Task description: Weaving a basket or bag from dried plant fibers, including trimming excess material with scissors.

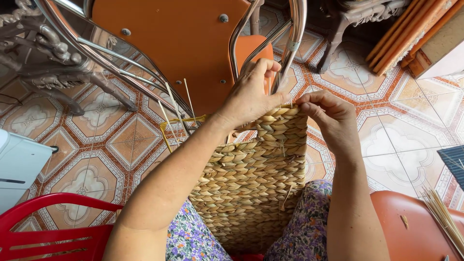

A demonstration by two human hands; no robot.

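Two hands on one piece of weaving here. The woven basket panel [253, 179], made of thick braided straw-coloured strands, stands upright between the person's knees, its lower part sitting against a floral-print skirt [193, 239]. The left hand [251, 94] is curled over the top edge of the panel from the far side, grip clenched on the rim with the thumb pressed to the front. The right hand [328, 116] is just beside it, fingertips pinched on the top edge at the right corner, so that grip is grasping the weave too. The two hands nearly touch.

Behind the panel, thin pale reed stakes [176, 108] stick up from a yellowish wire frame [181, 122]. Further back sits an orange chair [193, 43] with shiny chrome legs, tipped toward the camera. A red plastic chair [53, 222] is at lower left, and an orange stool [411, 227] at lower right carries a bundle of thin sticks [442, 217]. Everything sits on a patterned tile floor [401, 125] in cream and terracotta.
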